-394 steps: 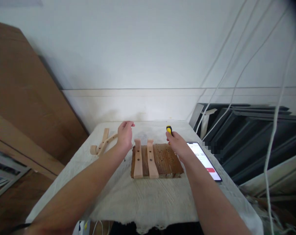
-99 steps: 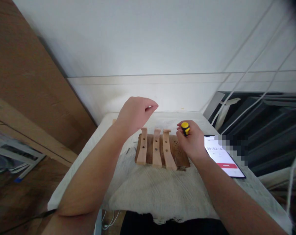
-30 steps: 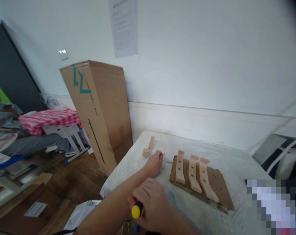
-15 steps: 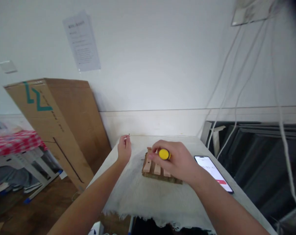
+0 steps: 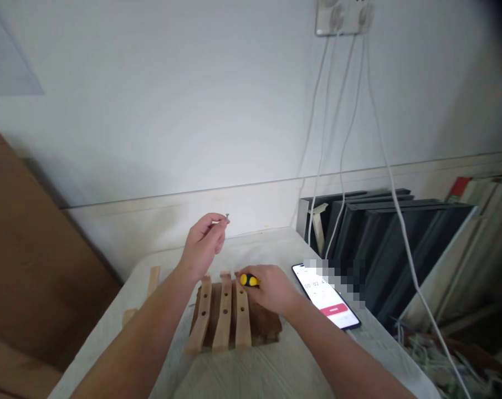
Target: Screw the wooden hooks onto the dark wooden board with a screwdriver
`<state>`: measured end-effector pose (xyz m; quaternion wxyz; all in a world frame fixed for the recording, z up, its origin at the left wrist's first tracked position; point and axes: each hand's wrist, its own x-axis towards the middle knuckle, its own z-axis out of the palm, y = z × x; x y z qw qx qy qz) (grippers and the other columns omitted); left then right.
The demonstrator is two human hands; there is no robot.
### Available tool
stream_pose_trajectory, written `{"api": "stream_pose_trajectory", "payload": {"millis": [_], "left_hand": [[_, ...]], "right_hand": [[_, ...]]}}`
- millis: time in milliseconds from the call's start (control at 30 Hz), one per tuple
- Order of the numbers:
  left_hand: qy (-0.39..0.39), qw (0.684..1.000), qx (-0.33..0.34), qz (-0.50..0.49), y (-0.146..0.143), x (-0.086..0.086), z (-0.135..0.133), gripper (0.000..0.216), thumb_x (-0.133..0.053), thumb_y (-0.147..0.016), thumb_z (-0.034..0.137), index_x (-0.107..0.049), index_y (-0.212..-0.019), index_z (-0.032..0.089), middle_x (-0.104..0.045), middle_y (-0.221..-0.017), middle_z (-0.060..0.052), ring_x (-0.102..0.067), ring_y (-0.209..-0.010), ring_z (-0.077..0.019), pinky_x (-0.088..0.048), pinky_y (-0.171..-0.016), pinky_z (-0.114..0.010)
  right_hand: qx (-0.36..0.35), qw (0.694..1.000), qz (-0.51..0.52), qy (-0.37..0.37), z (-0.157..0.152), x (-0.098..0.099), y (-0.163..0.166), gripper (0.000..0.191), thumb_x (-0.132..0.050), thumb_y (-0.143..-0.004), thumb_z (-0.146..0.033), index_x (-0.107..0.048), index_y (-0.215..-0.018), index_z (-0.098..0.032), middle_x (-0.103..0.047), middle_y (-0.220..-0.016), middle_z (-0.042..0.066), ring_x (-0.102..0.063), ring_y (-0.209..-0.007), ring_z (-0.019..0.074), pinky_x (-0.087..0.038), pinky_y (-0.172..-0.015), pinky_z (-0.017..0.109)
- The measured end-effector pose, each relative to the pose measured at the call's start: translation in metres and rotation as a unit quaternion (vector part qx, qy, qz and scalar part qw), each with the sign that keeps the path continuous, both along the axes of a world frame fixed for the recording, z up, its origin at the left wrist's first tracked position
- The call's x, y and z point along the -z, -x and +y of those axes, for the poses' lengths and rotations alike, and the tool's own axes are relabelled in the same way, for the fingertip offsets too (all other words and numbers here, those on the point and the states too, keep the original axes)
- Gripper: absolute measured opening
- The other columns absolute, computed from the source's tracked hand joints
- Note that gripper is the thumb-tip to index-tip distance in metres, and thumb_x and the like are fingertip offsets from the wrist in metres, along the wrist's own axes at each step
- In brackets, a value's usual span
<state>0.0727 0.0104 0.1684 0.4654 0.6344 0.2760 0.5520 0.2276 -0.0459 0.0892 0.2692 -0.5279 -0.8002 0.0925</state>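
My left hand [image 5: 204,243] is raised above the table's far side, thumb and fingers pinched on a small metal screw [image 5: 228,218]. My right hand [image 5: 273,288] is closed around a yellow and black screwdriver [image 5: 249,280], its handle end facing me; the shaft and tip are hidden. Under the right hand lies a dark brown wooden board [image 5: 261,322]. Three pale wooden slats [image 5: 222,332] rest across it, with dark holes or screw heads in them; I cannot tell which. The right hand is by the far end of the rightmost slat.
Pale wooden pieces [image 5: 153,280] lie left of my left forearm. A phone [image 5: 338,313] showing a timer is on the table's [image 5: 292,371] right side. Dark panels [image 5: 384,238] lean against the wall beyond, with white cables [image 5: 394,194] hanging down. A brown cardboard box [image 5: 35,244] stands at left.
The view has turned right and come closer to the table. My left hand, with the screw, is now nearer the board and my right hand. The slats are less covered by the right hand.
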Motion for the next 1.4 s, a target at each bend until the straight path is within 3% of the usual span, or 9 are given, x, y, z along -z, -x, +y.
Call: {"api": "stream_pose_trajectory", "payload": {"millis": [167,367,500,700,933,1133,1200,1267,1400], "left_hand": [[0.010,0.997,0.048,0.062,0.007,0.019,0.003,0.018,-0.061,-0.082,0.037,-0.057,-0.082,0.019,-0.031,-0.048,0.010,-0.022,-0.041,-0.0044,-0.017,-0.039,-0.017],[-0.125,0.975,0.031,0.179,0.008,0.032,-0.001,0.016,-0.054,-0.088,0.032,-0.061,-0.089,0.018,-0.038,-0.051,0.007,-0.032,-0.045,-0.0066,-0.023,-0.042,-0.020],[-0.229,0.954,-0.033,0.192,0.010,0.031,0.001,0.012,-0.054,-0.087,0.026,-0.061,-0.084,0.017,-0.046,-0.054,0.006,-0.037,-0.047,-0.0063,-0.029,-0.047,-0.020],[-0.180,0.968,-0.070,0.158,0.019,0.019,0.004,0.014,-0.056,-0.087,0.030,-0.062,-0.084,0.018,-0.041,-0.052,0.007,-0.034,-0.045,-0.0061,-0.025,-0.045,-0.020],[-0.144,0.981,-0.014,0.127,0.012,0.024,0.002,0.012,-0.056,-0.086,0.029,-0.059,-0.083,0.017,-0.036,-0.051,0.008,-0.029,-0.044,-0.0053,-0.022,-0.042,-0.019],[-0.112,0.973,0.071,0.188,0.017,0.017,-0.004,0.010,-0.049,-0.090,0.026,-0.055,-0.087,0.017,-0.038,-0.055,0.007,-0.033,-0.047,-0.0059,-0.024,-0.043,-0.019],[-0.098,0.961,0.124,0.227,0.018,0.015,-0.007,0.011,-0.049,-0.090,0.027,-0.054,-0.087,0.017,-0.038,-0.056,0.007,-0.033,-0.048,-0.0059,-0.024,-0.044,-0.019],[-0.088,0.952,0.160,0.245,0.017,0.015,-0.009,0.012,-0.049,-0.090,0.027,-0.053,-0.087,0.017,-0.039,-0.057,0.007,-0.034,-0.048,-0.0059,-0.025,-0.044,-0.019],[-0.098,0.945,0.170,0.263,0.012,0.019,-0.010,0.011,-0.049,-0.090,0.026,-0.055,-0.087,0.017,-0.043,-0.059,0.006,-0.036,-0.050,-0.0064,-0.028,-0.047,-0.019]], "right_hand": [[0.005,0.999,-0.048,0.018,0.004,0.016,0.000,0.033,-0.059,-0.080,-0.027,-0.068,-0.112,-0.026,-0.072,-0.101,0.005,-0.067,-0.090,0.0211,-0.045,-0.077,0.030],[-0.042,0.995,-0.073,0.050,-0.001,0.021,0.007,0.030,-0.062,-0.077,-0.022,-0.068,-0.106,-0.022,-0.071,-0.109,0.006,-0.064,-0.101,0.0234,-0.046,-0.084,0.035],[-0.044,0.996,-0.059,0.050,0.000,0.025,0.007,0.036,-0.060,-0.074,-0.017,-0.066,-0.109,-0.021,-0.070,-0.110,0.006,-0.063,-0.101,0.0245,-0.046,-0.086,0.038],[-0.049,0.996,-0.056,0.041,0.000,0.028,0.007,0.030,-0.058,-0.076,-0.018,-0.066,-0.104,-0.021,-0.071,-0.108,0.006,-0.064,-0.098,0.0251,-0.048,-0.082,0.038],[-0.045,0.998,-0.043,0.033,0.002,0.031,0.006,0.022,-0.058,-0.078,-0.020,-0.066,-0.098,-0.023,-0.072,-0.099,0.003,-0.066,-0.090,0.0221,-0.047,-0.078,0.035],[-0.067,0.997,-0.038,0.026,0.002,0.033,0.006,0.024,-0.059,-0.079,-0.022,-0.066,-0.102,-0.022,-0.072,-0.099,0.004,-0.066,-0.095,0.0218,-0.048,-0.081,0.035],[-0.069,0.997,-0.040,-0.011,0.000,0.034,0.004,0.021,-0.059,-0.079,-0.022,-0.067,-0.099,-0.021,-0.073,-0.095,0.004,-0.067,-0.090,0.0215,-0.049,-0.077,0.034],[-0.057,0.994,-0.017,-0.095,-0.003,0.035,0.001,0.016,-0.059,-0.079,-0.023,-0.067,-0.092,-0.021,-0.073,-0.086,0.004,-0.068,-0.078,0.0199,-0.050,-0.069,0.031],[0.059,0.955,0.123,-0.264,-0.011,0.031,-0.008,0.007,-0.060,-0.081,-0.027,-0.063,-0.079,-0.021,-0.067,-0.066,0.001,-0.061,-0.056,0.0145,-0.047,-0.054,0.027]]}}
